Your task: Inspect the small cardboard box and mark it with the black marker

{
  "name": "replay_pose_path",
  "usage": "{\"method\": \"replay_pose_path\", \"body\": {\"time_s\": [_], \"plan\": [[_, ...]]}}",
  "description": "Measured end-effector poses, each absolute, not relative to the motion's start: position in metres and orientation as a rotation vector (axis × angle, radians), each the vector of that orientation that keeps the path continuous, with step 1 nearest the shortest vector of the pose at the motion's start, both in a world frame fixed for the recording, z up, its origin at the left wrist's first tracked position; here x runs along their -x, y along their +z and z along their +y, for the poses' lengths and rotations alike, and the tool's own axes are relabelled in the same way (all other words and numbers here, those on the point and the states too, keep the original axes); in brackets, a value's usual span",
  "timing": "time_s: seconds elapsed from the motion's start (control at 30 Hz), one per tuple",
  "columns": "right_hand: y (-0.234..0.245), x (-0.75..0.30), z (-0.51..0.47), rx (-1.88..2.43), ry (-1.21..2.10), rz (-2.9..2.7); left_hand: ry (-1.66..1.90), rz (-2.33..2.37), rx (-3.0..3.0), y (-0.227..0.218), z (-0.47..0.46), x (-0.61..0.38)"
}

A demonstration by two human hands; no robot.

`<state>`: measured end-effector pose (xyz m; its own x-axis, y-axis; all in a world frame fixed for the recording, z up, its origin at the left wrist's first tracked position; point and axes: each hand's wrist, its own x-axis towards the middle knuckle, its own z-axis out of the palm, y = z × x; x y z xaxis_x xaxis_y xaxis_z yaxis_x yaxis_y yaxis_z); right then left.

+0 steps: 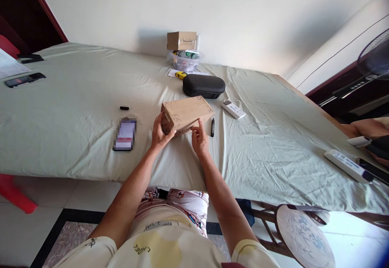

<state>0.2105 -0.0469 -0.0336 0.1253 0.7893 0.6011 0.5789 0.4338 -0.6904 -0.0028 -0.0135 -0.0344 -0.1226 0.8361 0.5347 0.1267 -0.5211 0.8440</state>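
A brown cardboard box (186,114) sealed with tape rests on the pale green cloth of the table (75,110), a little tilted. My left hand (161,133) grips its near left end, fingers wrapped round the corner. My right hand (200,138) touches the box's near long side with its fingertips, fingers partly bent. A black marker (212,127) lies just right of my right hand. A phone (125,134) lies face up to the left of my left hand, with a small black cap (124,108) beyond it.
Behind the box lie a black zip case (204,86) and a white remote (233,109). At the wall, a second cardboard box (181,40) sits on a clear tub (184,61). Another phone (24,79) lies far left; a remote (348,165) far right.
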Motion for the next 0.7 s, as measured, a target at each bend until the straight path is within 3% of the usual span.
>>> {"method": "replay_pose_path", "body": {"time_s": [0.2,0.7], "plan": [[-0.025,-0.24,-0.04,1.395,0.185,-1.249,1.656,1.038,-1.579,-0.029,-0.013,0.01],[-0.033,-0.249,-0.033,1.408,0.145,-1.245,1.647,0.969,-1.269,-0.023,-0.016,0.009]]}}
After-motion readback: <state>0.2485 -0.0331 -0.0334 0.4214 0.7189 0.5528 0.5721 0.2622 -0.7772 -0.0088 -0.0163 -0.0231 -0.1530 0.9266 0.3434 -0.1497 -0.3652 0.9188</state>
